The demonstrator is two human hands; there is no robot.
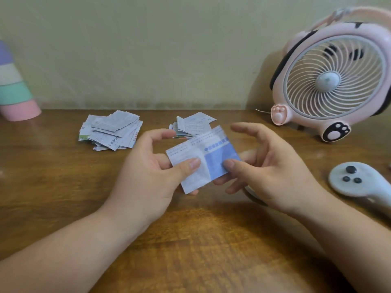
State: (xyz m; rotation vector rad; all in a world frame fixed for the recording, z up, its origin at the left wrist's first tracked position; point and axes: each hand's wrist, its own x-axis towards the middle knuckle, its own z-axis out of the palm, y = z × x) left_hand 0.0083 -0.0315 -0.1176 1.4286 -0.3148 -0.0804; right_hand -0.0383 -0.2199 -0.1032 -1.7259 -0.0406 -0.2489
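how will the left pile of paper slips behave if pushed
The left pile probably scatters rather than slides whole: its slips lie loose and askew. They look thin and creased, so likely light and floppy, like the held slip.

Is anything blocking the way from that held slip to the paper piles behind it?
Nothing visible does. The slip is held just in front of the right pile; the left pile lies farther left.

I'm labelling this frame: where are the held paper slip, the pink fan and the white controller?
paper slip [200,152], head view, its white middle.
pink fan [328,80], head view, centre hub of grille.
white controller [351,176], head view, its button face.
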